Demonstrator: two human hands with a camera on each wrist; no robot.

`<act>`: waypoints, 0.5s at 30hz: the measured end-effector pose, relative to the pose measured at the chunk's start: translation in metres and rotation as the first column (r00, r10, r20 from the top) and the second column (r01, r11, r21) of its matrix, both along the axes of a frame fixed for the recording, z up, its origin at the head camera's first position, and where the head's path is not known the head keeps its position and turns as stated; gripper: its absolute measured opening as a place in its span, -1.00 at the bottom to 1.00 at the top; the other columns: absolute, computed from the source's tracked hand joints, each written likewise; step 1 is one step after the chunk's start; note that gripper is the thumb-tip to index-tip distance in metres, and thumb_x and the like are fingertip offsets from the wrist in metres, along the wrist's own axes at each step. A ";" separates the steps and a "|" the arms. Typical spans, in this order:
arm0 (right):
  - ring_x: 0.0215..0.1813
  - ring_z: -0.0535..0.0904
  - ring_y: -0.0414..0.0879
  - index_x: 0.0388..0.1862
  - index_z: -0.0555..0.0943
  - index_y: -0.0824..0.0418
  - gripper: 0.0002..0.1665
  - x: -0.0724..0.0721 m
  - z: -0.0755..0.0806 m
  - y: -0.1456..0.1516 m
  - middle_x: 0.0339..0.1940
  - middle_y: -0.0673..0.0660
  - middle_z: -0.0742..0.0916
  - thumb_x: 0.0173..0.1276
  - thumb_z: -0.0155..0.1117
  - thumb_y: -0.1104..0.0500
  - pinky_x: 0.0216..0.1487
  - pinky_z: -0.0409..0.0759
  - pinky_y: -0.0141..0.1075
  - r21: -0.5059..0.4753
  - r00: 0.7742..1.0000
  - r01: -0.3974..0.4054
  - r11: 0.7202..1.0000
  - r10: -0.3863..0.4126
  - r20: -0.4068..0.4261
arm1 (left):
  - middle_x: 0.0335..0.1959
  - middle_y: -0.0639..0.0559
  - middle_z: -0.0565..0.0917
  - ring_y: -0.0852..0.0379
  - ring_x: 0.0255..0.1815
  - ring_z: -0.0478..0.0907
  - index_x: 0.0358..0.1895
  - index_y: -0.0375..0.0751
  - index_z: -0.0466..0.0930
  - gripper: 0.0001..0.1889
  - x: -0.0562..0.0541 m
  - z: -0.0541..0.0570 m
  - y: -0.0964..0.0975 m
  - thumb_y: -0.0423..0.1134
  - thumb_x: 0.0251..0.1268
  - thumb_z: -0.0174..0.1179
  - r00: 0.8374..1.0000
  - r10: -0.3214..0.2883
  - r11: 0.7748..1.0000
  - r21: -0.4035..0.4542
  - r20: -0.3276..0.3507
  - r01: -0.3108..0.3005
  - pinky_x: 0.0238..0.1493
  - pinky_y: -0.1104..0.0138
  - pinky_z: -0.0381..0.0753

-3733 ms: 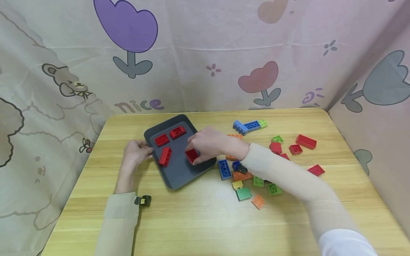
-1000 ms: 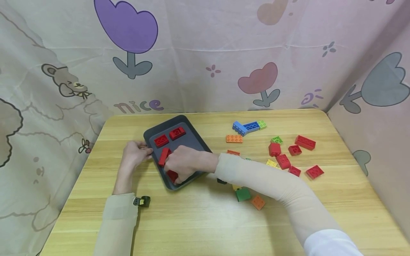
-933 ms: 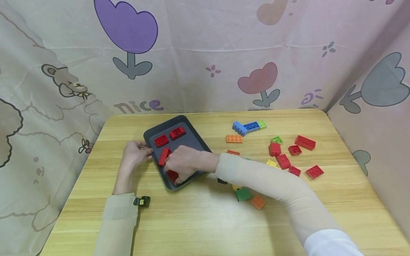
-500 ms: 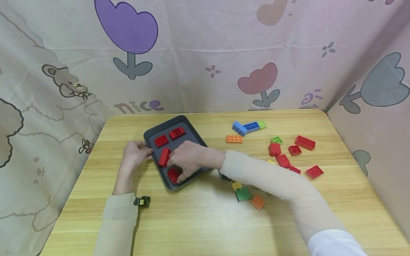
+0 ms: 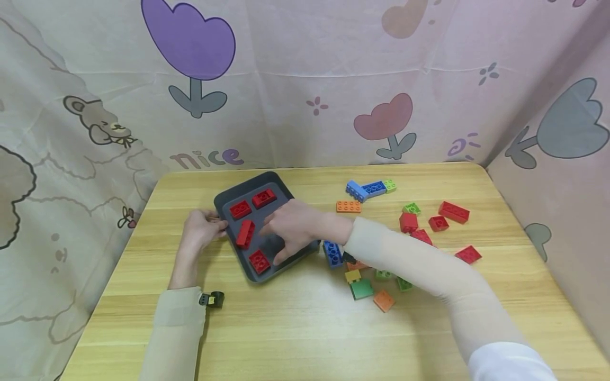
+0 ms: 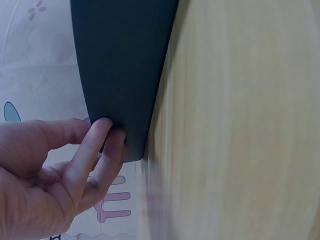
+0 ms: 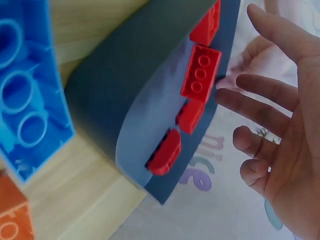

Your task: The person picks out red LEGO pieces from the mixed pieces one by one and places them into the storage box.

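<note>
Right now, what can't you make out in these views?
Head view: the full count of loose bricks; the right sleeve covers some.
Head view: part of the floor of the tray, hidden by the right hand.
Left wrist view: the tray's inside, hidden behind its outer wall.
Right wrist view: the full blue brick and orange brick, cut off by the left edge.

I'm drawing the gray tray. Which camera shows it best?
The head view: most of the tray shows from above, though the right hand covers some. The left wrist view shows just its outer wall; the right wrist view, a slanted part with red bricks inside.
</note>
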State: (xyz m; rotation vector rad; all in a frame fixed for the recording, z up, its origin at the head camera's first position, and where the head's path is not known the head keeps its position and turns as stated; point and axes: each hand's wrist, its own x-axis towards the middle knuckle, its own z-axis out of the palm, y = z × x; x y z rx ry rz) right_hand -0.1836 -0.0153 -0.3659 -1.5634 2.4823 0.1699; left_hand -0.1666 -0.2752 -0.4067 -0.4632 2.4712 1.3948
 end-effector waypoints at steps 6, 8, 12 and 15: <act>0.23 0.75 -0.06 0.49 0.57 -0.10 -0.06 -0.006 0.006 0.016 0.42 0.05 0.70 0.25 0.40 -0.51 0.06 0.78 -0.28 -0.053 0.999 0.037 0.998 -0.035 0.027 | 0.26 -0.58 0.61 0.38 -0.37 0.68 0.40 -0.68 0.38 -0.49 0.001 -0.001 0.000 -0.41 0.53 0.18 1.000 0.004 1.000 0.005 -0.017 -0.004 -0.22 0.45 0.85; 0.16 0.76 -0.07 0.49 0.57 -0.09 -0.06 -0.007 0.007 0.022 0.39 0.06 0.72 0.24 0.40 -0.51 -0.03 0.77 -0.30 -0.062 0.999 0.035 0.997 -0.034 0.013 | 0.25 -0.58 0.61 0.37 -0.37 0.69 0.40 -0.68 0.38 -0.49 0.001 -0.001 0.000 -0.41 0.53 0.18 1.000 0.004 1.000 0.007 -0.017 -0.004 -0.22 0.45 0.85; 0.10 0.77 -0.06 0.48 0.59 -0.08 -0.05 -0.009 0.009 0.037 0.33 0.06 0.75 0.22 0.39 -0.54 -0.14 0.75 -0.30 -0.068 0.999 0.045 0.997 -0.047 -0.016 | 0.27 -0.58 0.61 0.35 -0.35 0.70 0.40 -0.67 0.38 -0.48 0.000 -0.002 0.000 -0.40 0.53 0.18 1.000 0.002 1.000 0.006 -0.014 -0.002 -0.22 0.46 0.85; 0.14 0.77 -0.02 0.48 0.58 -0.07 -0.02 -0.010 0.012 0.049 0.33 0.07 0.75 0.20 0.40 -0.55 -0.08 0.79 -0.24 -0.065 0.997 0.070 0.995 -0.072 -0.025 | 0.26 -0.58 0.61 0.35 -0.35 0.71 0.40 -0.68 0.38 -0.48 0.000 -0.002 0.000 -0.39 0.53 0.18 1.000 -0.001 1.000 0.005 -0.018 0.001 -0.24 0.47 0.84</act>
